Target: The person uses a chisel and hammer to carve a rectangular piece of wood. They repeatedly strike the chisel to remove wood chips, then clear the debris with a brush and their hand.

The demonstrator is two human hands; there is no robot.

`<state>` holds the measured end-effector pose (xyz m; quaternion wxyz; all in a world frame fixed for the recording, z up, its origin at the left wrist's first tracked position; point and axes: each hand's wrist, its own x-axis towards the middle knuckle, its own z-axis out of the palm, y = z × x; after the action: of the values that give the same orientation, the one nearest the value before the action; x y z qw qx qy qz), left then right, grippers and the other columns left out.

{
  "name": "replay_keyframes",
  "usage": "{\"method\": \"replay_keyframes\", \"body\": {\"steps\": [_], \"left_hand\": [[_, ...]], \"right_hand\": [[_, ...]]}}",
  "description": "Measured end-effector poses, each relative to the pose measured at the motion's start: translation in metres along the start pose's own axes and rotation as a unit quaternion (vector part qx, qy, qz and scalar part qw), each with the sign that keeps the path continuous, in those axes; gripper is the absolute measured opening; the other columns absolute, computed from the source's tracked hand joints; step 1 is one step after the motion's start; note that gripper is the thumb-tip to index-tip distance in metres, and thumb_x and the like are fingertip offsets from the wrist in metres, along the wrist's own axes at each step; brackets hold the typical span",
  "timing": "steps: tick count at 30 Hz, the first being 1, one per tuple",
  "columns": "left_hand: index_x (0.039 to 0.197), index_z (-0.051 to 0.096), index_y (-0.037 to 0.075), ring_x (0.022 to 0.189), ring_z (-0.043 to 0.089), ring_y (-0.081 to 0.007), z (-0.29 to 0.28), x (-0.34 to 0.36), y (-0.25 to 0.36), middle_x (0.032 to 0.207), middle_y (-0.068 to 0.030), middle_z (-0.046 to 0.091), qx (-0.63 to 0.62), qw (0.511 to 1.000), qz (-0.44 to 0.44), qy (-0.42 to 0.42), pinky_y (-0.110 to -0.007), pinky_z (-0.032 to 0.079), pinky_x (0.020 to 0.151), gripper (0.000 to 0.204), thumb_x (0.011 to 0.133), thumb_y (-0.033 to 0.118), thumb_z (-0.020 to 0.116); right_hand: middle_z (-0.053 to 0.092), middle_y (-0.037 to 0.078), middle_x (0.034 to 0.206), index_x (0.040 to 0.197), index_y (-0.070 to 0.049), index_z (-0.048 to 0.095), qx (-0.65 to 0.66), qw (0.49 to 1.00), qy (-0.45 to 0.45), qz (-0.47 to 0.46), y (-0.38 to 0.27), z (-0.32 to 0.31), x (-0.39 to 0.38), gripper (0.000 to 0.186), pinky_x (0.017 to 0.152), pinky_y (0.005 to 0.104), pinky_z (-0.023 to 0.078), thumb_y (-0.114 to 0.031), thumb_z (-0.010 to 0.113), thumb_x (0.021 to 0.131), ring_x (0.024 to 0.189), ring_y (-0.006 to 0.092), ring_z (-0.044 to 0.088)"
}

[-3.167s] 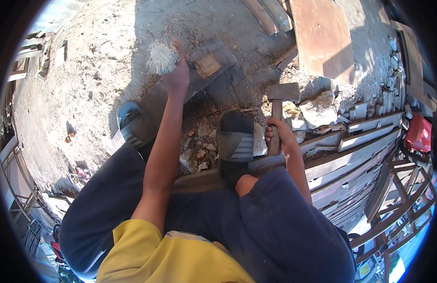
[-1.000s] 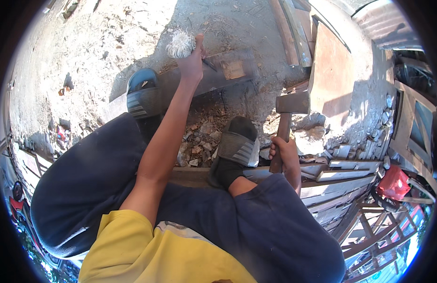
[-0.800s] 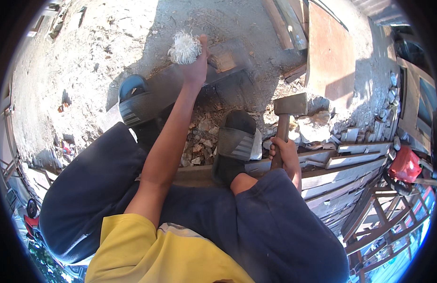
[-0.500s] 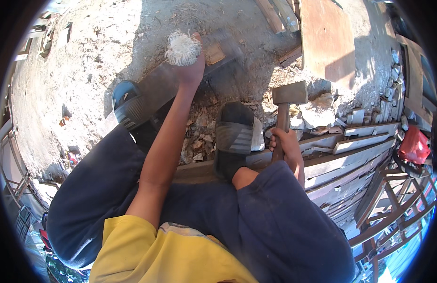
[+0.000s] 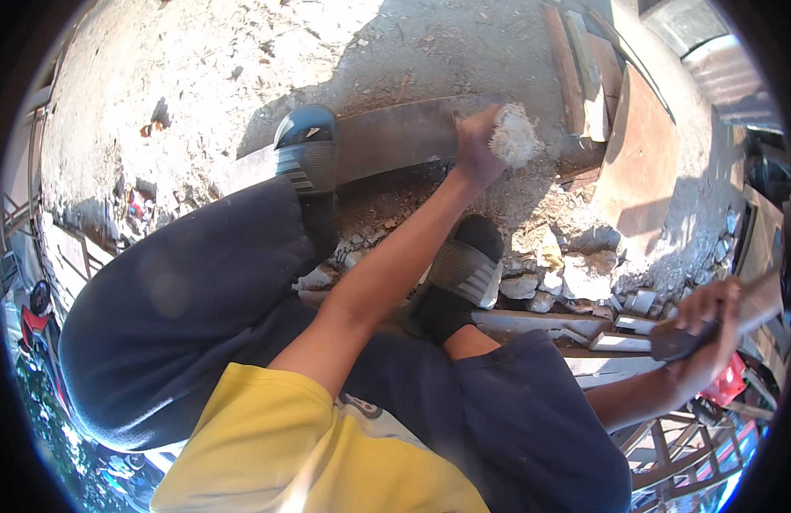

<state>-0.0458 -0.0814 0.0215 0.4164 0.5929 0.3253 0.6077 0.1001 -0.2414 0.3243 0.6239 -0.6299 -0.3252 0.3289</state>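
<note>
The left hand [image 5: 479,149] is wrapped around a stick with a frayed, whitish top [image 5: 515,137], which is over the right end of the plank [image 5: 387,141], its lower part hidden. Off to the right, well apart from that plank end, the right hand [image 5: 707,329] grips the handle of a hammer [image 5: 679,340], blurred toward its head. One sandal [image 5: 306,154] rests near the plank's left end, another [image 5: 465,269] below its near edge.
</note>
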Motion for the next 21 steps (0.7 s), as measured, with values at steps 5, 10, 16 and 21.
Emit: {"method": "replay_keyframes", "body": {"steps": [5,10,16,21], "left_hand": [[0.066,0.051,0.005,0.052,0.056,-0.0311,-0.005,0.008,0.013,0.057,-0.0143,0.052,0.047,0.997,0.008,0.068,-0.037,0.042,0.049,0.029,0.060,0.020,0.074],[0.064,0.049,0.004,0.055,0.057,-0.0334,-0.002,0.004,0.014,0.059,-0.0162,0.053,0.087,0.994,0.023,0.054,-0.038,0.043,0.049,0.027,0.061,0.019,0.071],[0.067,0.053,0.004,0.060,0.059,-0.0323,-0.016,-0.001,0.017,0.062,-0.0160,0.056,0.109,0.994,-0.008,0.033,-0.039,0.045,0.053,0.020,0.062,0.016,0.068],[0.072,0.056,0.005,0.061,0.060,-0.0319,-0.008,0.000,0.023,0.065,-0.0158,0.058,0.075,0.996,-0.013,0.042,-0.039,0.045,0.053,0.017,0.062,0.013,0.066]], "right_hand": [[0.035,-0.001,0.062,0.074,-0.010,0.043,0.102,0.987,-0.089,-0.081,-0.003,0.051,0.008,0.017,0.049,0.0228,0.032,-0.019,0.045,0.089,0.051,0.0084,0.033],[0.050,0.000,0.052,0.066,-0.006,0.053,-0.400,0.895,-0.160,0.117,0.156,0.081,-0.032,0.018,0.042,0.0263,0.035,-0.015,0.064,0.077,0.043,0.0098,0.044],[0.046,0.001,0.050,0.083,-0.001,0.051,-0.296,0.918,-0.159,0.213,0.055,0.094,-0.036,0.017,0.041,0.0229,0.034,-0.013,0.061,0.079,0.042,0.0083,0.044],[0.034,0.001,0.063,0.088,-0.002,0.040,0.072,0.983,-0.128,-0.110,-0.066,0.082,-0.012,0.014,0.044,0.0227,0.031,-0.009,0.051,0.087,0.049,0.0083,0.033]]}}
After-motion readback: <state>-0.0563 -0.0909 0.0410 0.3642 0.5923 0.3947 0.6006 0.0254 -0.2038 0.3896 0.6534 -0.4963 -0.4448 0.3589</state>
